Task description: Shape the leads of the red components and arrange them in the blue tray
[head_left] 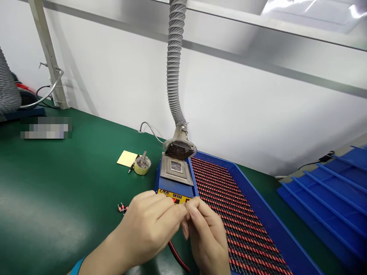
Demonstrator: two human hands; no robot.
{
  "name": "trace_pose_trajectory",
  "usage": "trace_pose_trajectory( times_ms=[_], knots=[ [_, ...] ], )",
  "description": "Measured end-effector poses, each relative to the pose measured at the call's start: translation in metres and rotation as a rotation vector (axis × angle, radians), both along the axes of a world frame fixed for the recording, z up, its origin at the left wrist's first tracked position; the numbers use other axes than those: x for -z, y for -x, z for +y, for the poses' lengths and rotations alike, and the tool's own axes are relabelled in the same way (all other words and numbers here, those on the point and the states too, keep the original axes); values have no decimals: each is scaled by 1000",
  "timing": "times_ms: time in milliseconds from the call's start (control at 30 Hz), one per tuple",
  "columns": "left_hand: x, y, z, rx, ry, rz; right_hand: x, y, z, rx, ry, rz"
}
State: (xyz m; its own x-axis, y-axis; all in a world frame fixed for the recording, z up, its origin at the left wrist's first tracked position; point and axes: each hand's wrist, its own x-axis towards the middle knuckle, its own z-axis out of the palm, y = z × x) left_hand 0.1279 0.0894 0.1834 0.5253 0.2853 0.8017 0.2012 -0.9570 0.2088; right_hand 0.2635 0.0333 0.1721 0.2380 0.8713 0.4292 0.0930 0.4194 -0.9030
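My left hand (151,223) and my right hand (208,236) meet in front of a blue solder pot (177,187). Fingers of both hands are pinched together, the tips touching. Whatever sits between them is hidden or too small to make out. Behind the hands, the pot's yellow front panel shows red digits, and a square of shiny metal lies in its top plate. A red cable (178,256) curves out below my hands. Left of my left hand lie a few small red, black and white pieces (122,208) on the green table.
A blue tray (275,233) holds rows of red-and-black wire pieces (229,198). Above the pot hangs a grey fume hose (175,57) with a round fan hood (179,149). A small round tub (142,166), pen (132,166) and yellow notes (126,158) lie left. Blue ribbed trays (329,202) stand right.
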Motion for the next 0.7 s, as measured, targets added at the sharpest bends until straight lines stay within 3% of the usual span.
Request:
trace_pose_trajectory(
  times_ms=[100,300,400,500,633,700],
  knots=[
    [-1,1,1,77,184,-65,-2,-3,2,-173,-4,222],
    [-7,5,1,247,756,-71,3,-10,-1,-33,-140,-120],
    [-9,7,0,278,848,-57,5,-6,-1,-18,-218,-122],
    [-10,7,0,285,870,-36,2,-4,-1,22,-201,-70],
    [-10,6,3,252,887,-27,-3,-9,-2,201,-228,158],
    [-11,7,3,259,941,-57,-2,-12,-3,260,-212,149]
  ],
)
